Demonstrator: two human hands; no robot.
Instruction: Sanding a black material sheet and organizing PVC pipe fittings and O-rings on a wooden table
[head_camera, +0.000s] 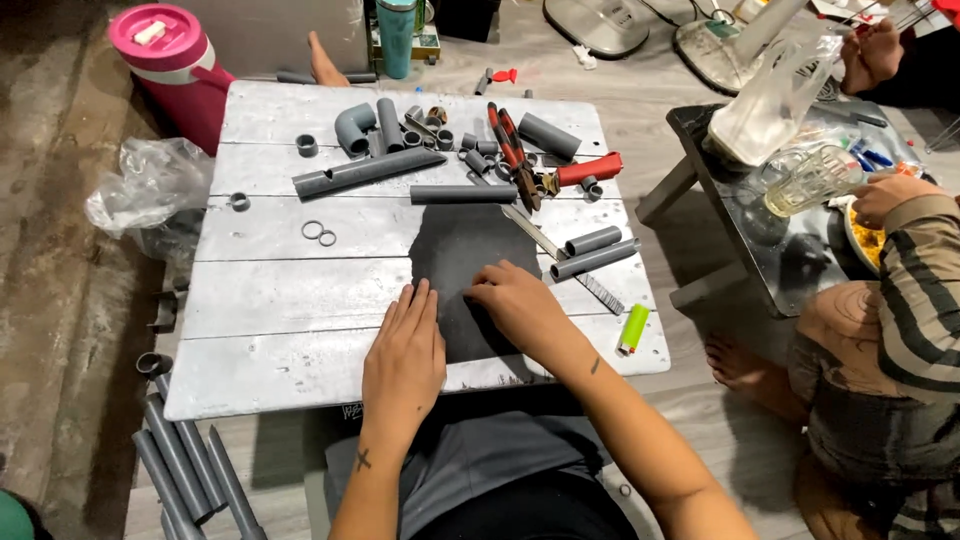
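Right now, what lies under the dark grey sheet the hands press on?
The silver plank table lies under the dark grey sheet. Both hands, left and right, rest on top; anything beneath stays hidden.

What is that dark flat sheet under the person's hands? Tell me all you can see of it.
The dark sheet is a thin, matte, charcoal-grey piece with an uneven outline, lying flat on the silvery plank table. It looks like flattened plastic, though I cannot be sure. The left hand lies palm down on its left edge; the right hand presses its right side with bent fingers. A grey pipe length lies at its far edge.
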